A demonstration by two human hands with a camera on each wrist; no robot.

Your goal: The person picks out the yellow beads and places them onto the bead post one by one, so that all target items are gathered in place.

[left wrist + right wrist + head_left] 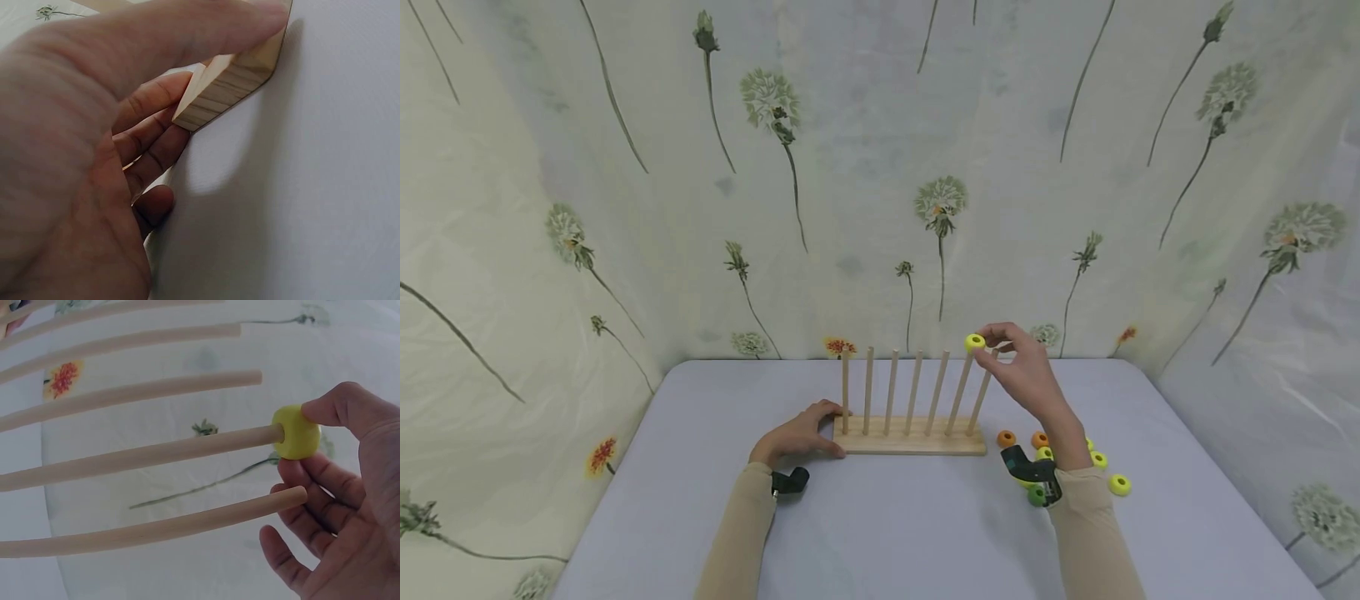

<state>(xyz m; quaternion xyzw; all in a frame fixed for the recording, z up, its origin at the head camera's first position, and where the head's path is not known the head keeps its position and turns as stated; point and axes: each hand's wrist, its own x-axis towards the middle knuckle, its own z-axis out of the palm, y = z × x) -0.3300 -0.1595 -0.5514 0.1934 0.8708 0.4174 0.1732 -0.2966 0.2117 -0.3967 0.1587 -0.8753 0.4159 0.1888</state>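
A wooden peg rack stands on the table, several upright pegs rising from its flat base. My left hand holds the left end of the base, thumb at the front and fingers behind. In the left wrist view, the end grain of the base shows between thumb and fingers. My right hand pinches a yellow bead between thumb and fingertips. The bead sits at the top of the second peg from the right, the peg's tip at its hole. The outermost right peg passes close by the curled fingers.
Loose beads lie on the table right of the rack, among them an orange bead, a green bead and a yellow bead. My right forearm partly covers this group. A flower-patterned cloth hangs behind the table.
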